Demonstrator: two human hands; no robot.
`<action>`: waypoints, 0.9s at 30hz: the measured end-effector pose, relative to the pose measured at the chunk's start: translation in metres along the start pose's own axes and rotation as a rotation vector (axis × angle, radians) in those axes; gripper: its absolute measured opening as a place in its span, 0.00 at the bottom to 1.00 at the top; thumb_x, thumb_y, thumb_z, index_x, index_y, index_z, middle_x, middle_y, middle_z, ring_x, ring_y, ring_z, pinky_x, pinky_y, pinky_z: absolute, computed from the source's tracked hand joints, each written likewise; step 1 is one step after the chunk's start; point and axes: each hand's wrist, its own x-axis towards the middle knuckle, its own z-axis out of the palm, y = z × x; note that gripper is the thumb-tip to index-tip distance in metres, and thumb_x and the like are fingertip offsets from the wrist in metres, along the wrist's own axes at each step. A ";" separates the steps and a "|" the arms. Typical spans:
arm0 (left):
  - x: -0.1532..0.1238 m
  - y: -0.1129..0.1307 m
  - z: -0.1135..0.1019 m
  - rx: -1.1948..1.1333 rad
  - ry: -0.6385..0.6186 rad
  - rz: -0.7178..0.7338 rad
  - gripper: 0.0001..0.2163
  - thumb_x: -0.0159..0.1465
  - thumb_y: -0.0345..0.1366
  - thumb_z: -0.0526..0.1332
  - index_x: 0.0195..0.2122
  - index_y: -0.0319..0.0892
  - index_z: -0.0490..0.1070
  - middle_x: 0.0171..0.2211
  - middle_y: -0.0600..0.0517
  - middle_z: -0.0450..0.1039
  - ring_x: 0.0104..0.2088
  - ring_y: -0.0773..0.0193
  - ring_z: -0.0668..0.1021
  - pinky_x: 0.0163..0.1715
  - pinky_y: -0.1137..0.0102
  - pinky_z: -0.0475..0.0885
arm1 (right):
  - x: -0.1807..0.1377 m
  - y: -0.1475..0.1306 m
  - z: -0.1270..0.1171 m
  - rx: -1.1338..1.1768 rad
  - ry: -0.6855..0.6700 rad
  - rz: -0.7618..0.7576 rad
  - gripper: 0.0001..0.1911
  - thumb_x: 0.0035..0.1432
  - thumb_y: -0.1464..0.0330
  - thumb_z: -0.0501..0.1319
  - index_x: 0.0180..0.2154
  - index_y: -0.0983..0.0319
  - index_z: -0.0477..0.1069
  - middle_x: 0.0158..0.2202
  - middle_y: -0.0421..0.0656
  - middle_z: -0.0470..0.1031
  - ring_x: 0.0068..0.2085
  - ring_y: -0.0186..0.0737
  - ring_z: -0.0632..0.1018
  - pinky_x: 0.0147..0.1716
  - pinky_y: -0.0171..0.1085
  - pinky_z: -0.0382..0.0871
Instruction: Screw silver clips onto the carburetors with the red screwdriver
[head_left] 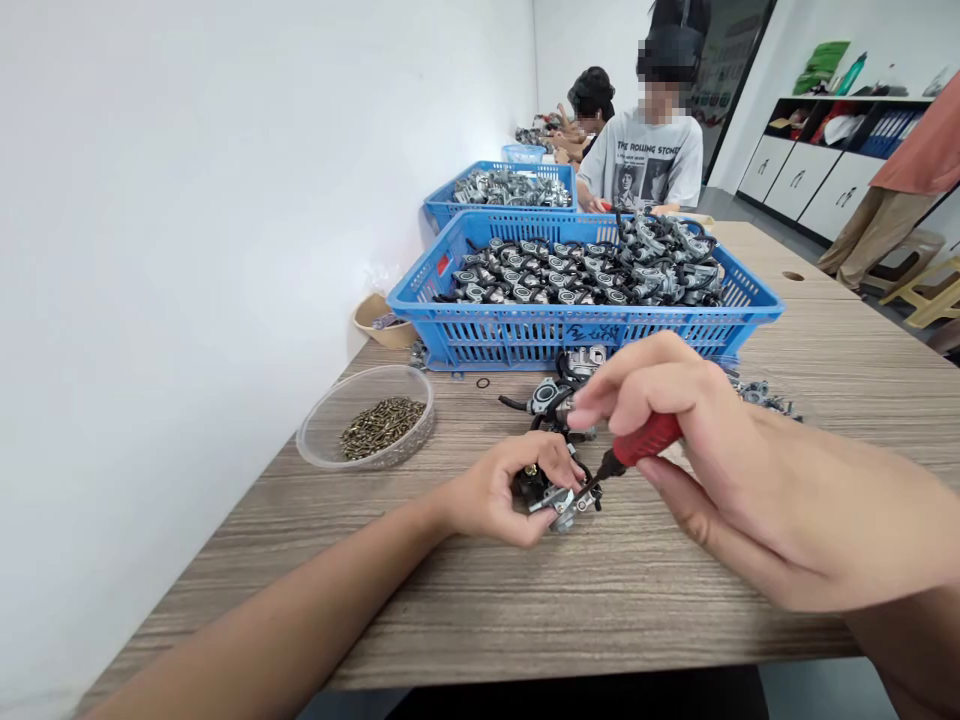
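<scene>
My left hand [501, 492] is closed around a small metal carburetor [561, 500] resting on the wooden table [570, 600]. My right hand [675, 420] grips a red-handled screwdriver [646, 440], its dark tip touching the carburetor's right side. Just behind lies another carburetor [551, 398] with a black hose. A clear plastic bowl [322, 440] of small brass screws [381, 424] stands to the left.
A blue crate [570, 335] full of carburetors stands behind my hands, a second blue crate [450, 205] beyond it. A tan bowl [375, 322] sits by the white wall. Loose parts [765, 396] lie at right. Two seated people work farther along the table.
</scene>
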 end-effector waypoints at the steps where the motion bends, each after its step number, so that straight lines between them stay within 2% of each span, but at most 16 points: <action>1: -0.001 -0.001 0.000 -0.005 0.011 0.001 0.13 0.57 0.25 0.71 0.42 0.43 0.75 0.40 0.47 0.86 0.44 0.53 0.87 0.51 0.60 0.82 | -0.002 -0.001 -0.002 0.044 -0.019 0.006 0.15 0.71 0.79 0.55 0.54 0.59 0.62 0.53 0.51 0.76 0.57 0.48 0.79 0.50 0.45 0.82; 4: -0.002 -0.003 0.001 -0.014 0.036 -0.026 0.12 0.56 0.25 0.70 0.41 0.42 0.75 0.40 0.48 0.86 0.42 0.56 0.86 0.49 0.62 0.81 | -0.001 0.003 -0.004 0.143 -0.047 0.008 0.12 0.73 0.78 0.56 0.52 0.59 0.65 0.50 0.46 0.78 0.51 0.42 0.81 0.47 0.40 0.81; 7: -0.001 -0.001 0.000 -0.028 0.020 -0.032 0.12 0.57 0.25 0.69 0.42 0.42 0.76 0.40 0.47 0.85 0.44 0.54 0.87 0.50 0.61 0.82 | 0.006 0.013 0.001 0.153 0.012 -0.043 0.04 0.77 0.74 0.59 0.50 0.60 0.68 0.44 0.42 0.78 0.43 0.35 0.79 0.42 0.35 0.77; 8: -0.001 0.001 0.000 -0.032 0.010 -0.038 0.12 0.57 0.25 0.69 0.42 0.42 0.76 0.40 0.47 0.85 0.45 0.53 0.88 0.51 0.60 0.83 | 0.008 0.017 0.004 0.112 0.057 -0.060 0.02 0.78 0.70 0.61 0.49 0.60 0.69 0.42 0.41 0.77 0.40 0.34 0.78 0.40 0.35 0.75; 10: 0.001 0.003 -0.001 -0.032 -0.009 -0.066 0.12 0.58 0.25 0.69 0.43 0.42 0.76 0.41 0.47 0.85 0.47 0.51 0.88 0.51 0.58 0.84 | 0.011 0.024 0.011 -0.030 0.160 -0.091 0.07 0.78 0.64 0.65 0.48 0.60 0.70 0.37 0.38 0.76 0.36 0.34 0.75 0.37 0.36 0.70; 12: 0.001 0.005 -0.002 -0.018 -0.017 -0.093 0.13 0.57 0.25 0.69 0.44 0.42 0.76 0.42 0.46 0.86 0.47 0.50 0.88 0.52 0.57 0.84 | 0.014 0.028 0.018 -0.198 0.251 -0.104 0.10 0.76 0.62 0.66 0.45 0.60 0.69 0.33 0.36 0.73 0.32 0.34 0.73 0.33 0.38 0.65; 14: 0.001 0.006 -0.002 -0.004 -0.012 -0.102 0.14 0.57 0.26 0.70 0.45 0.42 0.76 0.42 0.45 0.86 0.48 0.49 0.88 0.52 0.57 0.84 | 0.015 0.030 0.025 -0.280 0.280 -0.068 0.09 0.76 0.62 0.64 0.43 0.59 0.68 0.31 0.35 0.73 0.29 0.34 0.72 0.30 0.38 0.62; 16: 0.000 0.005 -0.002 -0.001 -0.002 -0.099 0.14 0.57 0.26 0.70 0.44 0.42 0.76 0.41 0.46 0.86 0.48 0.50 0.88 0.52 0.58 0.84 | 0.015 0.029 0.027 -0.219 0.270 -0.024 0.08 0.76 0.62 0.63 0.45 0.58 0.66 0.36 0.39 0.76 0.32 0.37 0.75 0.30 0.38 0.65; 19: -0.001 0.002 -0.001 -0.002 0.001 -0.087 0.13 0.58 0.27 0.69 0.44 0.42 0.75 0.42 0.47 0.85 0.47 0.51 0.88 0.52 0.59 0.84 | 0.011 0.026 0.022 0.077 0.181 -0.047 0.11 0.77 0.62 0.61 0.53 0.58 0.63 0.52 0.49 0.76 0.48 0.45 0.80 0.43 0.44 0.77; 21: -0.002 -0.001 0.000 -0.006 0.008 -0.045 0.12 0.58 0.27 0.69 0.43 0.43 0.75 0.41 0.47 0.85 0.46 0.52 0.89 0.51 0.60 0.84 | 0.008 0.024 0.014 0.269 0.073 -0.044 0.10 0.79 0.64 0.57 0.56 0.58 0.61 0.57 0.52 0.75 0.54 0.47 0.80 0.49 0.45 0.78; 24: -0.003 -0.004 0.000 -0.018 0.015 -0.015 0.13 0.57 0.27 0.69 0.43 0.43 0.74 0.40 0.47 0.85 0.45 0.53 0.89 0.50 0.61 0.84 | 0.004 0.021 0.004 0.358 -0.020 0.015 0.07 0.81 0.69 0.54 0.57 0.61 0.62 0.55 0.49 0.78 0.52 0.40 0.82 0.50 0.40 0.79; 27: -0.004 -0.003 -0.003 -0.004 -0.012 -0.055 0.13 0.58 0.27 0.69 0.44 0.43 0.74 0.42 0.46 0.85 0.45 0.53 0.88 0.50 0.60 0.85 | 0.005 0.024 0.004 0.277 0.018 -0.018 0.11 0.80 0.69 0.59 0.59 0.63 0.67 0.51 0.45 0.82 0.49 0.36 0.83 0.50 0.37 0.78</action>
